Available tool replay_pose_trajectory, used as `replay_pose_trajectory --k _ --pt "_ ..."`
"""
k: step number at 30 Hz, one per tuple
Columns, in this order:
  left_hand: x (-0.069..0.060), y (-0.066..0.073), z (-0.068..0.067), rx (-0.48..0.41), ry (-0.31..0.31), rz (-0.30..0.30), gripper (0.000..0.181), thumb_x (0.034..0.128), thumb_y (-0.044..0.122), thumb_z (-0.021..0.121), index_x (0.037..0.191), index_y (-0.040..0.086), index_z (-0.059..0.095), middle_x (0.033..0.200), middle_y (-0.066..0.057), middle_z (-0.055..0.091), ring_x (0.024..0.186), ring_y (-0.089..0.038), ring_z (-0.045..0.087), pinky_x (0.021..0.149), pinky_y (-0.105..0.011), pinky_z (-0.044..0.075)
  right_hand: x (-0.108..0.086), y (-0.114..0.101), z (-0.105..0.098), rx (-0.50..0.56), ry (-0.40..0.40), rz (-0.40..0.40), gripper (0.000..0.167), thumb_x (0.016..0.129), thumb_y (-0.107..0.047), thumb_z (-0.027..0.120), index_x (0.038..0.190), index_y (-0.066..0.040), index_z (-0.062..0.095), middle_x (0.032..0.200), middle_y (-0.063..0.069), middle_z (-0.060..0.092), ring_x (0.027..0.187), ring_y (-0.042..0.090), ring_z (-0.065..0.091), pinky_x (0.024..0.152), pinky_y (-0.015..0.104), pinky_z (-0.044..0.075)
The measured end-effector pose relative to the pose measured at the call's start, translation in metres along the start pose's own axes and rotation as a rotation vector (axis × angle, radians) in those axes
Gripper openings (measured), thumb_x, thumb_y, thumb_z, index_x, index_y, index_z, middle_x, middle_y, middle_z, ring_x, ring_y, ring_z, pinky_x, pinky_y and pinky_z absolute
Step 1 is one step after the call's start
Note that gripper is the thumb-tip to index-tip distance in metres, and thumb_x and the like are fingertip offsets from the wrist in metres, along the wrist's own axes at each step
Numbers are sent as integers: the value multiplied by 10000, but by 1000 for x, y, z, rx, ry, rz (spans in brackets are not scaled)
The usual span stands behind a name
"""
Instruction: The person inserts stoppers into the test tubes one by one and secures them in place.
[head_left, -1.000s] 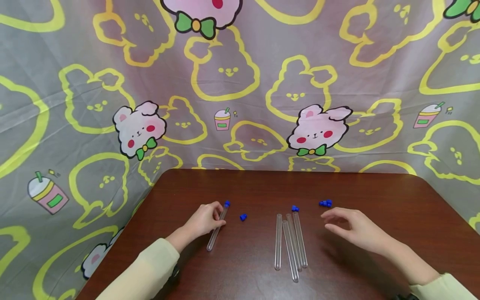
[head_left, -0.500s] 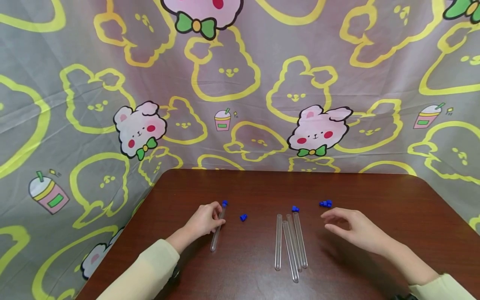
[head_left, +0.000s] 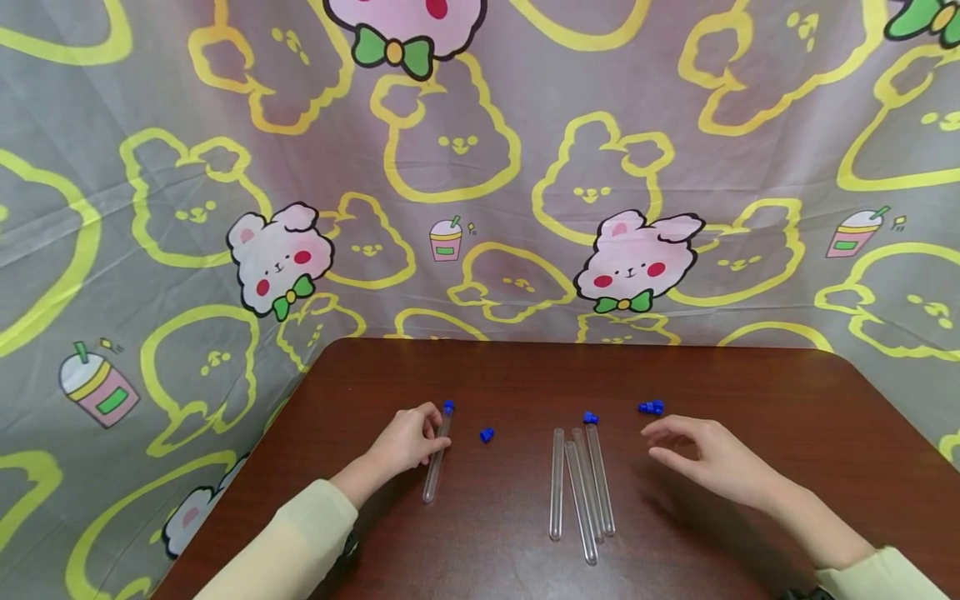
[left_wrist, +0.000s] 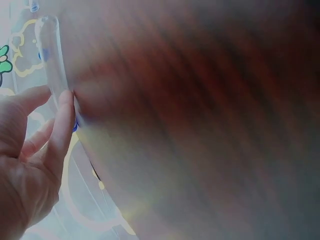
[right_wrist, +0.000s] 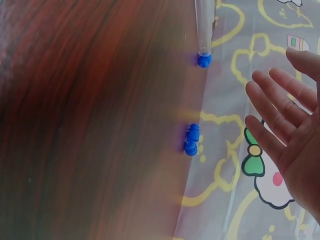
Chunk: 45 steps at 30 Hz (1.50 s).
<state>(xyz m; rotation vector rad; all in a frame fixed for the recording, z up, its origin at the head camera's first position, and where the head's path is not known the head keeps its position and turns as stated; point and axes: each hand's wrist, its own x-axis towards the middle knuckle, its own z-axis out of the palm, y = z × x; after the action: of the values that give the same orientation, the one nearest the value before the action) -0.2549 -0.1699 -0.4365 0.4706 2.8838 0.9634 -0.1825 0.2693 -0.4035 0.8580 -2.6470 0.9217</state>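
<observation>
The person's left hand [head_left: 405, 435] pinches a clear tube [head_left: 432, 483], its blue stopper [head_left: 449, 406] just beyond the grip; over the last second the tube has swung slightly straighter, so it seems only to be getting lined up; right of that grip come a loose stopper [head_left: 487, 435], four bare tubes [head_left: 557, 483], another stopper [head_left: 591, 417] at their far ends, clustered stoppers [head_left: 651, 407], then the right hand [head_left: 708, 450], fingers apart, holding nothing

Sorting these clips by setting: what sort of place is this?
Probably a makeshift filming corner rather than a working lab: a brown table, cartoon-print cloth hung behind it, and a few clear tubes and blue stoppers.
</observation>
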Motion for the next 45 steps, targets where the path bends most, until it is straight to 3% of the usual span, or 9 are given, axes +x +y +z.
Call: replay_pose_trajectory --k 12,19,25,36,45 --pt "0 1 -1 21 14 -5 300 831 199 787 989 74 564 681 -10 536 454 -115 540 441 -289 467 -1 28 -10 -95 24 88 198 864 -136 743 1053 -154 689 970 -32 691 851 32 614 746 311 538" --pt "1 1 -2 26 13 -10 304 832 205 786 1000 74 569 688 -9 542 464 -119 543 449 -290 470 -1 42 -17 -98 95 70 175 857 -108 748 1025 -119 700 918 -67 688 811 33 621 706 297 535" --pt "2 2 -4 18 32 -6 301 829 201 789 996 74 573 689 -8 544 468 -121 544 464 -292 469 1 47 -21 -111 95 105 186 860 -115 746 1038 -89 695 923 -91 680 818 37 616 707 272 529" --pt "-6 17 -7 -71 82 48 315 835 183 782 1034 47 579 718 6 556 513 -111 567 485 -263 494 4 51 -22 -124 103 90 205 837 -71 756 1031 -93 695 912 -99 676 811 36 619 699 260 533" --pt "-20 38 -6 -88 88 179 276 853 205 766 1016 69 590 744 49 575 538 -80 548 485 -255 482 2 54 -21 -134 116 98 202 835 -66 755 1026 -95 695 906 -107 673 810 34 617 697 273 533"
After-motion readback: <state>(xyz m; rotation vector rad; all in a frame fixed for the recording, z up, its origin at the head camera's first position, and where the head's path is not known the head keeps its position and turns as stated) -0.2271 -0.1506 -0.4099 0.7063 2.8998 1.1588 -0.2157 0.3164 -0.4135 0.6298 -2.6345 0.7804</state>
